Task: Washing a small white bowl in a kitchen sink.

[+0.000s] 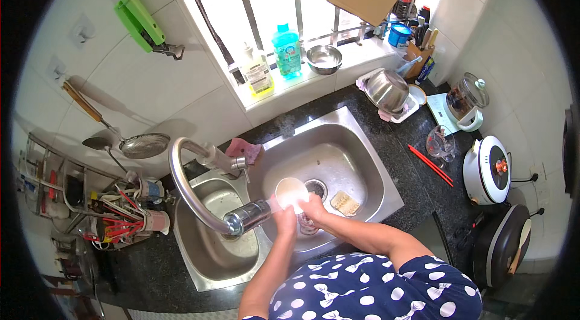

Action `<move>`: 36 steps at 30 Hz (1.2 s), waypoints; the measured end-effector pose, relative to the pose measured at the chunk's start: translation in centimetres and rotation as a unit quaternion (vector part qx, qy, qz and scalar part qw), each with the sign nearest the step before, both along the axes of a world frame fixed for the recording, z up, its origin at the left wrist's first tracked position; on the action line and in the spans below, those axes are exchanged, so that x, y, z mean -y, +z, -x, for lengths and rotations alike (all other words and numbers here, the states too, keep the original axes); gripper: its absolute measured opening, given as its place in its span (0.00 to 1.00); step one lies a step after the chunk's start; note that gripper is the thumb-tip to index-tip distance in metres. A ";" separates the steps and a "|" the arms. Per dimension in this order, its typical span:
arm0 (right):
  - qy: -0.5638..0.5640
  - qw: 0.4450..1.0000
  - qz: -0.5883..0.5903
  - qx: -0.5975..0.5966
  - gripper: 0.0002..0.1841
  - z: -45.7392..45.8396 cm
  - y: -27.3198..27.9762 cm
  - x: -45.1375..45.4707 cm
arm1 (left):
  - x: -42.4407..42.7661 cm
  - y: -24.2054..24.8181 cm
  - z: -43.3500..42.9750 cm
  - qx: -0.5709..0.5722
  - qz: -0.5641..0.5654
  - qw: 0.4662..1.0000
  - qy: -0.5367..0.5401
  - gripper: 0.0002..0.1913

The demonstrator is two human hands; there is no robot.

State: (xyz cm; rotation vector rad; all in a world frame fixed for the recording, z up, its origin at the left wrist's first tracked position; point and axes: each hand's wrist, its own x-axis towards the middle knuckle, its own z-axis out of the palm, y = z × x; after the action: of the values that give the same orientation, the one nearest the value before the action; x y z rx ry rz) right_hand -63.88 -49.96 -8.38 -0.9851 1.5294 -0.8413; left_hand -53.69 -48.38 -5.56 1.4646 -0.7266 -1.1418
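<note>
Over the right basin of a double stainless steel sink (393,206), both hands hold a white bowl (290,189). My left hand (285,220) grips its near left side, and my right hand (313,208) grips its right side. Just left of the bowl is the spout of the curved metal faucet (247,219); glare hides whether water runs. A sponge (345,203) lies in the basin, right of the drain (316,188). Partly hidden under my right wrist is a clear glass vessel (307,225).
A pink cloth (244,150) lies behind the faucet. Bottles (287,50) and a metal bowl (324,59) stand on the windowsill. Red chopsticks (430,166), a glass cup (440,143) and a white electric cooker (487,170) sit on the right counter. Utensil holders (156,221) stand left.
</note>
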 end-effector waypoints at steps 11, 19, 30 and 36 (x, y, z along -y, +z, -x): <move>0.251 0.881 0.138 -0.377 0.13 3.7 5.9 4.3 | 0.7 -0.5 -2.0 -0.081 -0.162 0.968 -0.176 0.33; 0.311 0.725 0.457 -0.410 0.26 5.6 6.6 -0.2 | 0.3 -1.5 -2.4 -0.191 -0.170 0.964 -0.079 0.25; 0.365 0.870 0.223 -0.245 0.16 1.9 3.9 -1.1 | 0.6 -1.3 -1.7 -0.103 -0.146 0.979 -0.102 0.22; 0.403 0.806 0.368 -0.230 0.16 2.9 5.6 0.3 | 1.5 1.6 -2.4 -0.162 -0.195 0.953 -0.167 0.26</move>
State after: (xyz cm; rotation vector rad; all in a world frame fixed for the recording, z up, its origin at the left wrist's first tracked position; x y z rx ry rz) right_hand -66.82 -50.26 -2.81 -2.3443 0.9256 -0.5628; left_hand -51.29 -49.93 -3.98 1.4520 -0.5463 -1.8204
